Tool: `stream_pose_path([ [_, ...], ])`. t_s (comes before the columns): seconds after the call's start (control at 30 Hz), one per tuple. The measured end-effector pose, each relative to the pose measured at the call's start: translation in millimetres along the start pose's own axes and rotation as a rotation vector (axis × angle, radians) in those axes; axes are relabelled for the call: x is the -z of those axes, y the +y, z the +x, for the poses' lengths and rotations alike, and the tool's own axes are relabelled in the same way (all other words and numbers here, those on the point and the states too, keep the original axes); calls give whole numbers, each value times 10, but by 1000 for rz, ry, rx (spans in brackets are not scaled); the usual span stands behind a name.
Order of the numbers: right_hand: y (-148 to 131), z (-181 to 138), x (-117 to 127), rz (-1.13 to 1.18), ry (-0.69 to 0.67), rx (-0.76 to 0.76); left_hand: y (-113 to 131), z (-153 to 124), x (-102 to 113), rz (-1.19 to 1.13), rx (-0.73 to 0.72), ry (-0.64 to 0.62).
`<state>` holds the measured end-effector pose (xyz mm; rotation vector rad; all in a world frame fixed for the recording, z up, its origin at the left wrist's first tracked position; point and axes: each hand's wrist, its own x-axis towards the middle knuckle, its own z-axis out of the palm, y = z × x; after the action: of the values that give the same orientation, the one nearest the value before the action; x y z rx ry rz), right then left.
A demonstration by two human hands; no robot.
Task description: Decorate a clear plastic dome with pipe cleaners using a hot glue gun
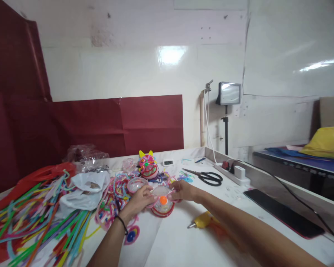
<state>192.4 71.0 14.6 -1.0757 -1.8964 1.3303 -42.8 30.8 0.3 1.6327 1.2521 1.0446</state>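
My left hand [141,202] and my right hand [185,191] are both closed in a pinch, on either side of a round clear plastic shell [164,212] with a red rim. Between my fingertips stretches a pink pipe cleaner piece [156,202], with a bright orange ball [163,200] at its middle, over the shell. Whether the piece is fixed to the shell I cannot tell. Behind my left hand lies another clear plastic shell [137,184]. A finished-looking pink lion head [148,165] with yellow ears stands farther back.
Colourful pipe cleaners [39,222] and a white plastic bag [86,189] cover the left side. Black-handled scissors [208,178], a yellow glue gun [204,220], a phone [284,213] and a power strip [233,174] lie to the right. A small white digital display [167,162] sits behind.
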Motion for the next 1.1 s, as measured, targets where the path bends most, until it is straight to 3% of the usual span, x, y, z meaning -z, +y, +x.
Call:
stream_pose_path([
  [0.47, -104, 97, 84, -27, -69, -176, 47, 130, 69, 44, 46, -115],
  [0.73, -207, 156, 104, -72, -179, -230, 63, 208, 150, 164, 79, -190],
  [1.1, -301, 213, 65, -133, -228, -279, 27, 247, 253, 289, 154, -314],
])
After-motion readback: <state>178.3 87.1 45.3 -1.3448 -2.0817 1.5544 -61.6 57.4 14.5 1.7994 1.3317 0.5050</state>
